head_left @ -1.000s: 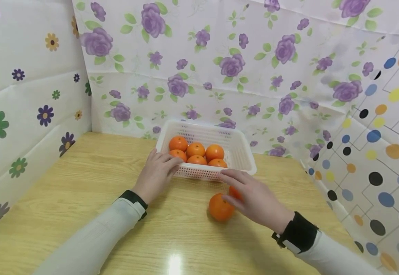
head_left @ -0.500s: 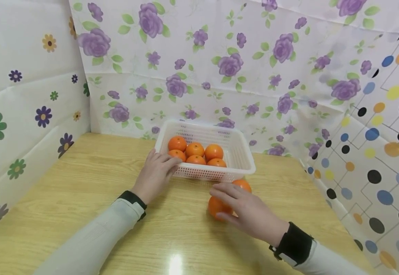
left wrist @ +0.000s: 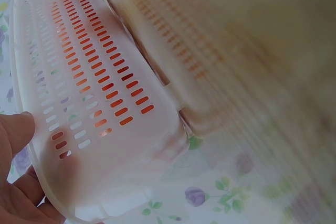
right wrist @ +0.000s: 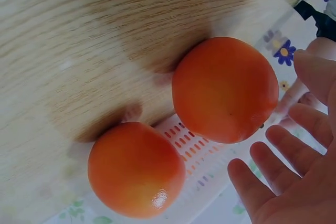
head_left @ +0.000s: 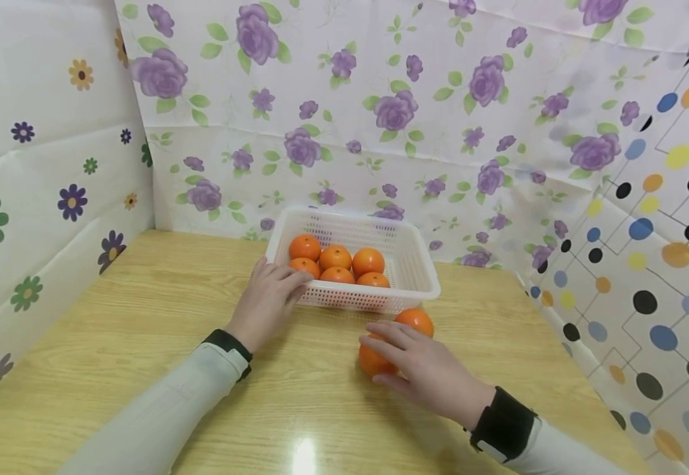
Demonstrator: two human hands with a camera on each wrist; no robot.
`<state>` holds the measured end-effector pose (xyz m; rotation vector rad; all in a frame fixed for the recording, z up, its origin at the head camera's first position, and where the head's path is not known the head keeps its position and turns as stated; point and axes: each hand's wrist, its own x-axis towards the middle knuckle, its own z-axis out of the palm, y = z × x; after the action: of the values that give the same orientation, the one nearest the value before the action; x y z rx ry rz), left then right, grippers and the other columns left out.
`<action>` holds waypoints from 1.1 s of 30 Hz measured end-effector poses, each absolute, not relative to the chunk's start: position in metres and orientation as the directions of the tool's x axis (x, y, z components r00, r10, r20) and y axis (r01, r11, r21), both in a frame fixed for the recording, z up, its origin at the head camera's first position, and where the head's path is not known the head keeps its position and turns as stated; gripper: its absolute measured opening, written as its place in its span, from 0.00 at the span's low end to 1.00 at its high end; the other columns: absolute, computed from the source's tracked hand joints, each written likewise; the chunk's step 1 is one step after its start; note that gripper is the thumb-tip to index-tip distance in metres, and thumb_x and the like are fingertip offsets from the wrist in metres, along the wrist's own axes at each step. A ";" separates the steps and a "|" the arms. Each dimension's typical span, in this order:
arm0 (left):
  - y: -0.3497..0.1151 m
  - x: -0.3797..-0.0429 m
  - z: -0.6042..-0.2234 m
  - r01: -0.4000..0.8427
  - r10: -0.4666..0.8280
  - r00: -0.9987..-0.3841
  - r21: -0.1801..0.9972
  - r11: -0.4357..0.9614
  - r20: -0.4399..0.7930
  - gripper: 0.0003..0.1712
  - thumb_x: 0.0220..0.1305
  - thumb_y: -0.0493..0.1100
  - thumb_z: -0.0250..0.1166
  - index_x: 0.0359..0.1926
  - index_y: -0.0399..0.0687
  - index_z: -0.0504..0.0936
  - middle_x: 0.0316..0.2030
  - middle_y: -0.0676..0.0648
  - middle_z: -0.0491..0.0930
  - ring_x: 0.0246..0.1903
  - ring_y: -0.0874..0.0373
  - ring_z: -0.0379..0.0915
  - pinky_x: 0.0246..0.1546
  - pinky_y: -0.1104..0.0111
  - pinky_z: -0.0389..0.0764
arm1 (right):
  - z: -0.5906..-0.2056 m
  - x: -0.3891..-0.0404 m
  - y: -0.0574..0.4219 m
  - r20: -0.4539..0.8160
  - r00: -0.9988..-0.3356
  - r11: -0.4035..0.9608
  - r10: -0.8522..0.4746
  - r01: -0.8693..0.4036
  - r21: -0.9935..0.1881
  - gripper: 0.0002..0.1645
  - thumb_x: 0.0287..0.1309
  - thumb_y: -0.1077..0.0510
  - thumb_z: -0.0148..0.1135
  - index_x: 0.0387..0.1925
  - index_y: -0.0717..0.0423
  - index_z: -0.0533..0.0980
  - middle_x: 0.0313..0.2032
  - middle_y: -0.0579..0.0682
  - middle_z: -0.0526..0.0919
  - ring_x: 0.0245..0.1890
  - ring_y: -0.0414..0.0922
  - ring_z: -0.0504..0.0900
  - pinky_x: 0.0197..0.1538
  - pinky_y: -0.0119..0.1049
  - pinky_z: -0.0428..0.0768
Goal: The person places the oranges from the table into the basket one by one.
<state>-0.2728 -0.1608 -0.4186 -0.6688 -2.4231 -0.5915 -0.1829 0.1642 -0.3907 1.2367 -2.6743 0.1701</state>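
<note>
My left hand [head_left: 266, 300] grips the front-left rim of a white perforated plastic basket [head_left: 359, 302]. In the left wrist view, its thumb [left wrist: 18, 132] lies against the basket wall, with the other fingers past the rim. Several oranges [head_left: 368, 262] sit inside, mostly toward the left. Over an orange [head_left: 374, 361] on the table, my right hand [head_left: 430, 371] is held with spread fingers, partly covering it. In the right wrist view, the fingers [right wrist: 289, 150] appear apart from that fruit. A second loose orange [head_left: 416, 322] lies just behind it, close to the basket's front right.
The wooden table [head_left: 160, 310] backs onto a wall covering with purple roses [head_left: 395, 111]. A flower-patterned sheet [head_left: 29, 165] hangs at the left, and a dotted sheet [head_left: 647, 264] stands at the right.
My right hand has come back toward me and slightly left, from above the farther loose orange to the nearer one, uncovering the farther one. The left hand keeps its hold on the basket.
</note>
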 end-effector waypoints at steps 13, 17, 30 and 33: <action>-0.161 -0.272 -0.418 0.567 0.325 -0.730 0.266 0.780 0.602 0.13 0.76 0.42 0.73 0.58 0.51 0.91 0.51 0.46 0.90 0.56 0.41 0.82 0.80 0.33 0.57 | -0.397 -0.187 0.164 0.169 -0.652 0.659 -0.739 -0.752 -0.014 0.40 0.69 0.44 0.78 0.78 0.43 0.76 0.78 0.48 0.74 0.76 0.49 0.74 0.70 0.50 0.82; -0.161 -0.272 -0.418 0.567 0.327 -0.730 0.265 0.780 0.600 0.12 0.77 0.42 0.73 0.57 0.51 0.91 0.51 0.46 0.90 0.56 0.41 0.83 0.80 0.33 0.57 | -0.399 -0.188 0.164 0.156 -0.658 0.662 -0.737 -0.749 -0.033 0.40 0.69 0.44 0.79 0.78 0.43 0.76 0.78 0.48 0.74 0.75 0.49 0.74 0.70 0.50 0.82; -0.161 -0.273 -0.419 0.568 0.327 -0.728 0.262 0.780 0.603 0.13 0.76 0.42 0.74 0.58 0.51 0.91 0.51 0.46 0.90 0.56 0.41 0.82 0.80 0.33 0.56 | -0.404 -0.190 0.163 0.155 -0.666 0.669 -0.730 -0.742 -0.037 0.40 0.66 0.45 0.81 0.76 0.44 0.77 0.76 0.49 0.76 0.74 0.48 0.75 0.71 0.50 0.81; -0.161 -0.273 -0.419 0.567 0.327 -0.729 0.263 0.781 0.601 0.13 0.76 0.42 0.74 0.58 0.51 0.91 0.51 0.45 0.90 0.57 0.41 0.82 0.80 0.33 0.56 | -0.405 -0.190 0.162 0.164 -0.662 0.667 -0.732 -0.745 -0.030 0.40 0.66 0.46 0.81 0.76 0.44 0.78 0.76 0.48 0.76 0.75 0.49 0.75 0.71 0.50 0.81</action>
<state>-0.2733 -0.1606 -0.4192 -0.6663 -2.4311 -0.5922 -0.1898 0.1624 -0.4048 1.2209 -2.7409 0.1423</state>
